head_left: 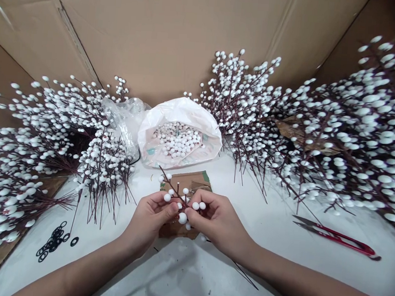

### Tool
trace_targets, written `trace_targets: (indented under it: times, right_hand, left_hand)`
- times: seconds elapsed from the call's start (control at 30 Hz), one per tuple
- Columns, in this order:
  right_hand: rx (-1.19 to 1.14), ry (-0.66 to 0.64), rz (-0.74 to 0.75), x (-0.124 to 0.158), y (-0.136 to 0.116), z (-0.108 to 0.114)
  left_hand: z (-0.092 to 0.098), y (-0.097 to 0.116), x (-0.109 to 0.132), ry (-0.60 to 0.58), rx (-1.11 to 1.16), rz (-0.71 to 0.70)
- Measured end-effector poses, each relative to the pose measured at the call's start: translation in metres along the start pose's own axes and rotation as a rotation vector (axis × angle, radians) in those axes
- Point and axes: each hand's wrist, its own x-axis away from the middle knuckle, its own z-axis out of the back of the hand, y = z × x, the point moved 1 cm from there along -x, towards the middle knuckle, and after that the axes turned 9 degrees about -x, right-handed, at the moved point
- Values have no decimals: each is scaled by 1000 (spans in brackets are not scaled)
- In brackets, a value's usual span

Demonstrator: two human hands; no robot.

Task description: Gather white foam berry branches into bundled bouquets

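Fingers of the left hand (153, 215) and right hand (217, 215) are closed narrowly on one berry branch (180, 195), above the cardboard piece (170, 230). Head view: the branch has a thin, dark reddish-brown stem; round white berries (195, 206) are spaced along its sides. Its long axis is oblique; the far end points forward and left, toward the white bag (183, 108).

No words or numbers can be read for certain. The cardboard piece (186, 179) on the table (246, 220) bears a small green mark (162, 187) at its left edge, perhaps lettering, too small and cut off to make out, and more green runs along its right edge. Inside the white bag (183, 110), teal and pinkish patches show on the plastic, likewise forming no legible text.
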Motion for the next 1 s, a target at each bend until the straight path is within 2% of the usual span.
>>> trace_targets:
  times: [0.4,0.63,0.8,0.93,1.0]
  right_hand:
    - [-38,-16,-16,0,1,0]
    - [16,-8,-17,0,0,2]
    - [47,28,4,-1,0,1]
    - [62,15,1,-1,1,-2]
    - [28,-32,3,-1,-1,-1]
  left_hand:
    - [0,-3,0,-19,17,-3]
    - [0,1,2,-21,-53,-23]
    - [2,9,5,-31,-82,-123]
    - [3,11,6,31,-94,-159]
    - [3,12,6,61,-110,-156]
